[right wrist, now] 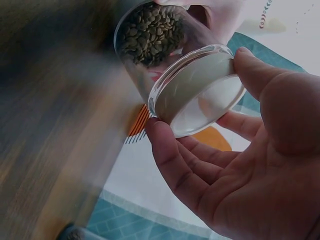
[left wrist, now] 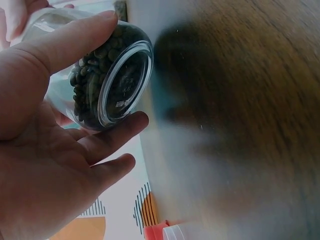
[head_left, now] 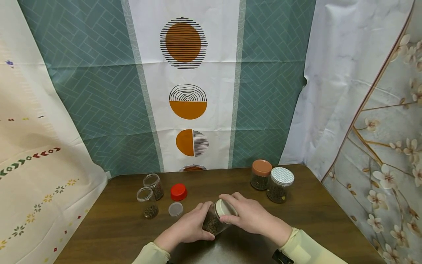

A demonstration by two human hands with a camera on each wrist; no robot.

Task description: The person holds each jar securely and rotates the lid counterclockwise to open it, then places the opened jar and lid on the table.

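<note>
I have a clear cylindrical jar of small brown seeds (head_left: 211, 224) tilted at the lower centre of the head view. My left hand (head_left: 190, 225) curls round its body; my right hand (head_left: 248, 215) pinches the rim of the round white lid (head_left: 224, 208) at its mouth. I'd brace the body and keep the lid square; whether it's seated, I can't tell. The translucent flat disc (head_left: 176, 209) near my left hand could get nudged; the round red cap (head_left: 178, 192) lies just beyond.
</note>
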